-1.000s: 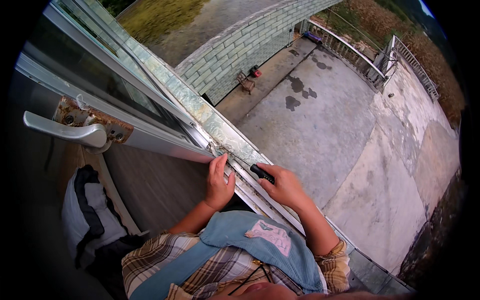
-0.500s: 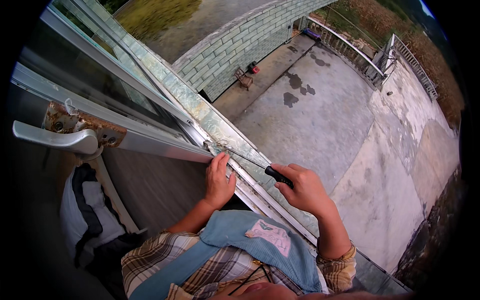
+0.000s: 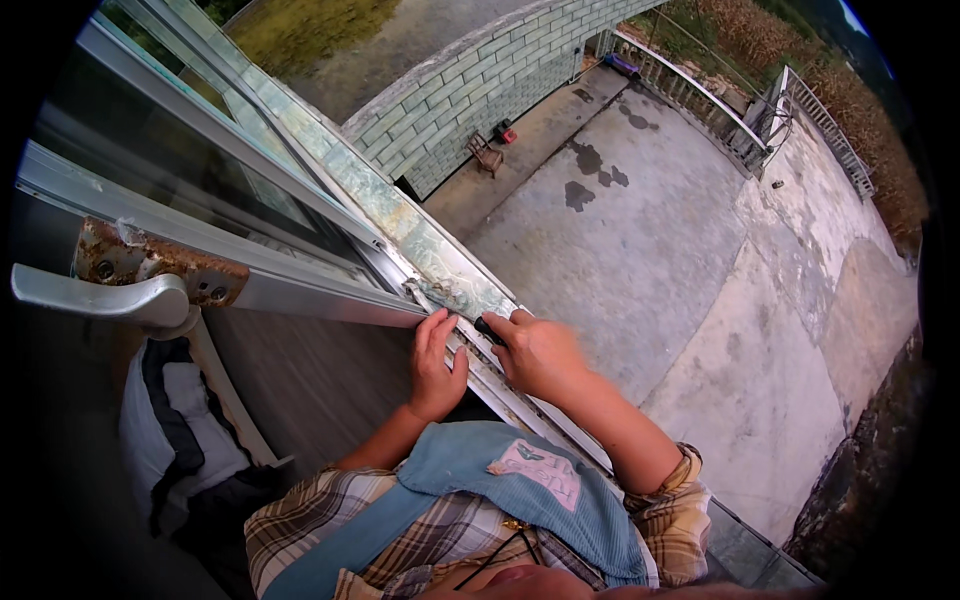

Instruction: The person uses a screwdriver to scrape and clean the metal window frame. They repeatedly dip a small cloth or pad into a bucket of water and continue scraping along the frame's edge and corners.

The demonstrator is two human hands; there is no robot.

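Note:
My right hand [image 3: 540,355] is closed around the black handle of a screwdriver [image 3: 486,327], just above the white window track [image 3: 510,395]. Its thin shaft can hardly be made out now; the front of the handle faces my left fingertips. My left hand [image 3: 437,372] lies with fingers stretched out at the inner edge of the track, beside the lower corner of the silver window sash [image 3: 330,295]. Some loose thin debris [image 3: 440,293] lies on the marbled stone sill [image 3: 410,235] close to that corner.
A silver lever handle [image 3: 110,298] with a rusty plate [image 3: 150,262] juts from the sash at left. Beyond the sill the drop leads down to a concrete yard [image 3: 640,250] with a chair [image 3: 487,155] by a tiled wall [image 3: 450,120]. A grey-and-black cloth bundle [image 3: 190,410] lies lower left.
My right hand has moved left and inward with the screwdriver, from over the sill to the track near my left hand. My left hand has hardly moved.

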